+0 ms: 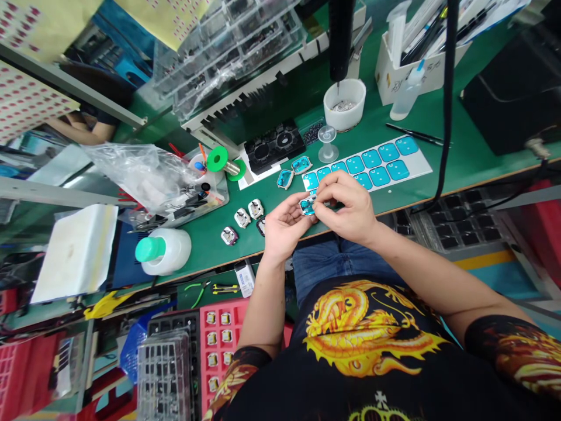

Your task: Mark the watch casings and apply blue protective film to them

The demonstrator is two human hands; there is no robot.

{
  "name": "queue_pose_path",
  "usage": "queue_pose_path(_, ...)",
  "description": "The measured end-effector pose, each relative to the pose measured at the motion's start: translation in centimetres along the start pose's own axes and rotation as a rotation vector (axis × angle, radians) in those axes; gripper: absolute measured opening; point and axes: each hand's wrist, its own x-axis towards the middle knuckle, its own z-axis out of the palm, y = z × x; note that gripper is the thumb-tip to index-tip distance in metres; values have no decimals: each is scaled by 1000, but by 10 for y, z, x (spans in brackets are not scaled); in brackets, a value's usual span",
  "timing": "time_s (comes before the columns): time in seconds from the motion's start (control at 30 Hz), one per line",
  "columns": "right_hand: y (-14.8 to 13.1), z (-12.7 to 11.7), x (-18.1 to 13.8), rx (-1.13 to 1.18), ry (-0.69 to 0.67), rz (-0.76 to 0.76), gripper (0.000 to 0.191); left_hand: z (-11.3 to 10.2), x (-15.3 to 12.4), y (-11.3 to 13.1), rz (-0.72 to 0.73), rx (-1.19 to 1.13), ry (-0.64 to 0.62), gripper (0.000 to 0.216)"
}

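Note:
Close to the bench's front edge, my left hand [284, 227] holds a small watch case [306, 206] with blue film on its face, gripped between thumb and fingers. My right hand [348, 204] is closed at the case's right side, its thumb and fingertips pinching at the edge; whether they also hold a bit of film is hidden. Just behind my right hand lies a white sheet [418, 168] bearing rows of blue film stickers [371, 158]. Two more blue-faced watch cases [301, 165] rest beyond my hands. Left of my left hand stand several silvery cases [242, 218].
A white cup of small metal parts [345, 108] sits under a hanging screwdriver [340, 41]. Nearby are a clear suction cup [328, 144], a black fixture [274, 146], a green solder spool [218, 159], tweezers [414, 134] and a white bottle [169, 251]. A black cable [447, 111] hangs at right.

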Motion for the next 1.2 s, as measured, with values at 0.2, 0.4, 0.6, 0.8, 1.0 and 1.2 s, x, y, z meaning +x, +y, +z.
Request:
queue_pose_path(0.2, 0, 0, 0, 3, -8, 6, 14, 0, 0, 0, -13, 6, 14, 55)
queue_pose_path(0.4, 1, 0, 0, 1, -9, 7, 14, 1, -1, 0, -11, -20, 6, 55)
queue_pose_path(0.6, 1, 0, 0, -2, -11, 14, 13, 1, -1, -1, -20, -5, 14, 54)
queue_pose_path(0.8, 1, 0, 1, -4, -12, 19, 14, -1, -1, -3, -5, -4, 3, 52)
queue_pose_path(1.0, 2, 0, 1, -26, -24, 46, 14, -1, -1, -2, -20, 8, 10, 52)
queue_pose_path(1.2, 4, 1, 1, -38, -16, 44, 13, -1, -1, -2, -30, 1, 15, 52)
